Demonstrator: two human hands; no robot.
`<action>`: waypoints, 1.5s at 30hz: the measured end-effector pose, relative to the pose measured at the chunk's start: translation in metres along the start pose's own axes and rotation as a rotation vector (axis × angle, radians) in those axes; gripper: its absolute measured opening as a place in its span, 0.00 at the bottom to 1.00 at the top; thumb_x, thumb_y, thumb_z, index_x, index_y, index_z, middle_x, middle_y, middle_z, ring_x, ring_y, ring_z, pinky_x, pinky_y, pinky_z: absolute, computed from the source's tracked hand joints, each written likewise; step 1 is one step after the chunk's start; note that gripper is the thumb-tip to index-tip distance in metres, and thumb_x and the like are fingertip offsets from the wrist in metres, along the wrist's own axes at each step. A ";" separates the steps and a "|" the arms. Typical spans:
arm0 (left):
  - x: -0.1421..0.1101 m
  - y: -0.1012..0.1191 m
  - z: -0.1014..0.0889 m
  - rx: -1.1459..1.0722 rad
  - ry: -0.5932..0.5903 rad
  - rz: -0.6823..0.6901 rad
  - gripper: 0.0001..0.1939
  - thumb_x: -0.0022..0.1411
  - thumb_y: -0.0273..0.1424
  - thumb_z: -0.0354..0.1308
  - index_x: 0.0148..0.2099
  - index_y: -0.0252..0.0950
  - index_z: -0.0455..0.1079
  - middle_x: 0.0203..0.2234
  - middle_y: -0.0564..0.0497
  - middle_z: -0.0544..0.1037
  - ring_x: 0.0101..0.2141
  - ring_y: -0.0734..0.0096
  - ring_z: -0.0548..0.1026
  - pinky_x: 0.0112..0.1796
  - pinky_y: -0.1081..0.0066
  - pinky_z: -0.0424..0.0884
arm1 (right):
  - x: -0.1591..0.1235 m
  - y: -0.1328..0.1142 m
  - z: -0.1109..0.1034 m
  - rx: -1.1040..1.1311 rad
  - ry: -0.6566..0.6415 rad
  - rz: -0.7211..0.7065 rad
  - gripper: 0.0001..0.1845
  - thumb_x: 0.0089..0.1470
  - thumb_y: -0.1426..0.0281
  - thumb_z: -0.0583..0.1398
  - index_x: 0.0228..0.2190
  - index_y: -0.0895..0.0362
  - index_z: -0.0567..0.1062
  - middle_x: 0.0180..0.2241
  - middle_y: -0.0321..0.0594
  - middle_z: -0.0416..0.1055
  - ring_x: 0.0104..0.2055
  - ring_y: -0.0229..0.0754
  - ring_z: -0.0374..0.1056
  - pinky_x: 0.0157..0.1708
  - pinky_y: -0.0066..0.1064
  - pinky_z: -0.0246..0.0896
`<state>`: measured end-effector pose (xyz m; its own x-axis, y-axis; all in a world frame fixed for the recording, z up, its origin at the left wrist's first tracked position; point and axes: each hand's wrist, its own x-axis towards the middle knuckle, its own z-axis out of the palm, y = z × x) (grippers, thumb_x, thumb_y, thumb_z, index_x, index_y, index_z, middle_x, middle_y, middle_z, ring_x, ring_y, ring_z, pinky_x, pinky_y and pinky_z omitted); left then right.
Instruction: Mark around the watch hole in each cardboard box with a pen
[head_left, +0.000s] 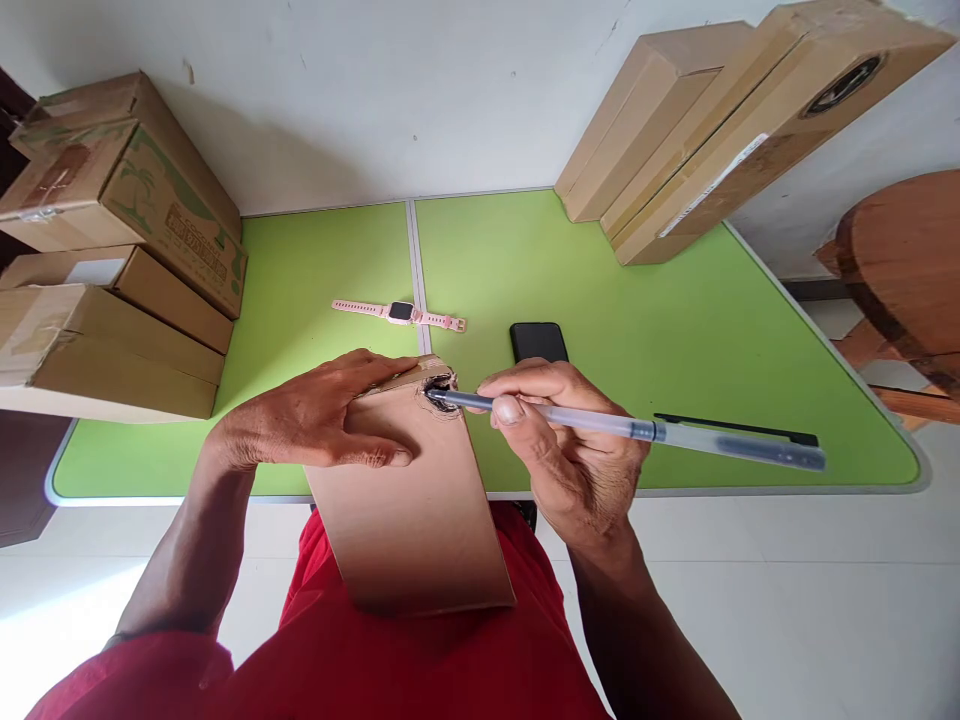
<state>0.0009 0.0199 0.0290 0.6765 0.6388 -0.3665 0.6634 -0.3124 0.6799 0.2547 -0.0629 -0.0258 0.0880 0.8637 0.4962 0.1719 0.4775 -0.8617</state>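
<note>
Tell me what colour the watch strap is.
The watch strap is pale pink, seen best in the head view, the only one here.

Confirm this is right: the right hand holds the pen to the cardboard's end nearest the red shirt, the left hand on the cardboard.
Wrong end: the head view shows the right hand holding the pen to the dark-marked far corner. The left hand is on the cardboard.

The cardboard (420, 510) is brown with black markings (435, 384), the pen (600, 421) greyish, the worktop (675, 330) green, the watch strap (367, 309) pink.
</note>
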 end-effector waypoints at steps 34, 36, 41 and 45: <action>-0.005 -0.001 0.002 0.023 0.084 -0.037 0.54 0.62 0.69 0.66 0.81 0.48 0.67 0.72 0.42 0.77 0.69 0.36 0.78 0.67 0.47 0.79 | 0.017 0.080 0.009 -0.971 -0.401 0.935 0.17 0.75 0.58 0.68 0.54 0.57 0.82 0.54 0.45 0.83 0.52 0.49 0.82 0.55 0.49 0.81; -0.006 -0.001 0.002 0.000 0.087 -0.028 0.52 0.63 0.68 0.67 0.81 0.50 0.68 0.71 0.43 0.78 0.68 0.37 0.79 0.65 0.50 0.81 | 0.019 0.079 0.012 -0.998 -0.395 0.948 0.18 0.75 0.57 0.68 0.56 0.57 0.82 0.55 0.46 0.83 0.54 0.51 0.82 0.56 0.50 0.81; -0.008 -0.004 0.004 -0.042 0.067 -0.048 0.54 0.62 0.68 0.68 0.81 0.50 0.66 0.75 0.42 0.74 0.71 0.35 0.76 0.62 0.51 0.84 | 0.019 0.061 0.003 -1.067 -0.313 0.913 0.20 0.79 0.55 0.63 0.54 0.60 0.83 0.51 0.59 0.84 0.57 0.60 0.82 0.53 0.43 0.75; -0.009 -0.006 0.004 -0.071 0.053 -0.043 0.55 0.63 0.67 0.68 0.83 0.50 0.64 0.77 0.42 0.70 0.72 0.36 0.75 0.61 0.52 0.85 | 0.016 0.060 -0.023 -1.160 -0.138 0.904 0.30 0.75 0.58 0.67 0.66 0.66 0.73 0.67 0.71 0.72 0.73 0.69 0.66 0.63 0.52 0.67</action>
<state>-0.0073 0.0134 0.0256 0.6287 0.6874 -0.3637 0.6659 -0.2343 0.7083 0.2887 -0.0244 -0.0673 0.5096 0.8313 -0.2217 0.7877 -0.5545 -0.2685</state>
